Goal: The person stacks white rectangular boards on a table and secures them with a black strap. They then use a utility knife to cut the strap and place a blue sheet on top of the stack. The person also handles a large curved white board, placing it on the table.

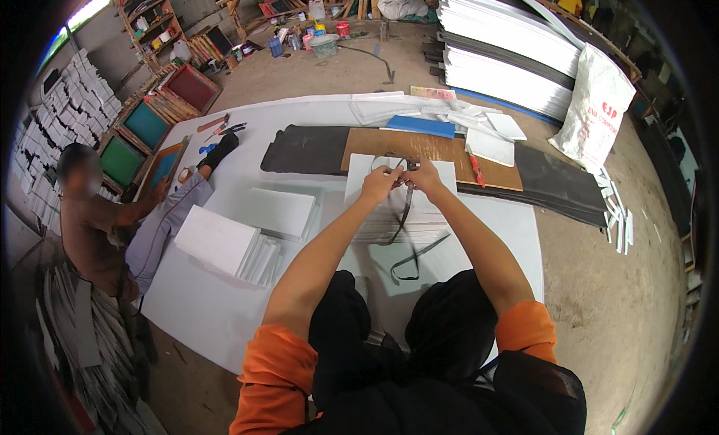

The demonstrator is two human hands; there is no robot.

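In front of me on the white table is a stack of white sheets [361, 171], looking like foam boards. Above its top, my left hand [380, 185] and my right hand [422, 177] meet, fingers closed around a thin black strap [407, 212]. The strap makes a small loop at the fingertips, and a length hangs over the stack's near side. Its loose end curls on the table close to my knees. Whether the strap passes right around the stack, I cannot tell. My fingers partly hide the crossing.
Left of the stack sit more piles of white sheets [217, 240]. Beyond lie a brown board [365, 141] on black sheets [299, 149], a red cutter [476, 170] and white offcuts. A co-worker [97, 225] sits at left. A white sack [595, 109] stands at right.
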